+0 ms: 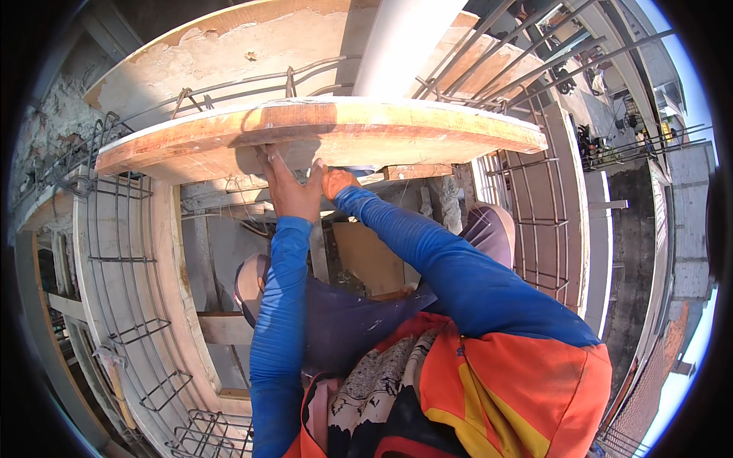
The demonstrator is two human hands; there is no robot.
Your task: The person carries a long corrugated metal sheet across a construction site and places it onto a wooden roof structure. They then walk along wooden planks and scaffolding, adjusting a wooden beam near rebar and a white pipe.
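A long wooden board (412, 126) stands on edge across the view in front of me, its ends bent by the lens. My left hand (294, 189) is open, its fingers stretched up against the near face of the board. Just right of it, my right hand (338, 182) is closed below the board's lower edge, close to the left thumb. What the right hand holds, if anything, is hidden. Shadows of hand and arm fall on the board (286, 133).
Steel rebar cages run along the left (122, 259) and right (540, 217) sides. A white pipe (405, 49) rises behind the board. Rebar rods (527, 65) jut out at upper right. A hammer (116, 385) hangs at lower left. Below my knees lies a brown panel (366, 256).
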